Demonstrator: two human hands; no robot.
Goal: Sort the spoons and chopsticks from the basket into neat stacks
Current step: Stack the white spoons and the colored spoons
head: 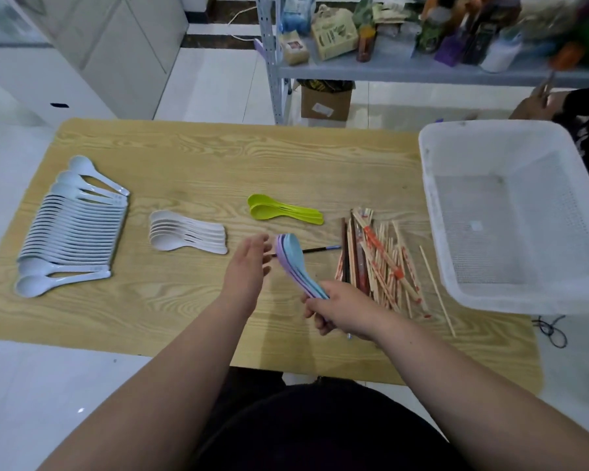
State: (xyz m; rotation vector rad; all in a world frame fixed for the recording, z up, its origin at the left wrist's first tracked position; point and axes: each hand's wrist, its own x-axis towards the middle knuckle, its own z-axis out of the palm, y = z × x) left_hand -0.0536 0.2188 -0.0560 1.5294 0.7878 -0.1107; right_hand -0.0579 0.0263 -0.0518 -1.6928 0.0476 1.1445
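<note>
Right hand [340,311] curls round the handles of a nested bunch of purple and light-blue spoons [291,256], holding them tilted above the tabletop [218,158] with the bowls pointing away toward the far edge. Left hand [249,263] is open with its fingers straight and its palm turned toward those bowls, just beside them; whether it touches them cannot be told.

At the right edge sits the white basket [490,127]. Its mesh floor shows from wall to wall, with one small pale patch too blurred to identify. Between the basket and the right hand lies a loose pile of chopsticks [381,263], some in red-printed paper sleeves, and one thin bare stick [437,290] lies just beside the basket wall. A dark chopstick with a blue tip [320,249] lies crosswise behind the held spoons.

Toward the middle, the green spoons [279,209] are nested together. Left of them is a short stack of white spoons [184,232], and along the left edge runs a long overlapping row of pale spoons [72,232].
</note>
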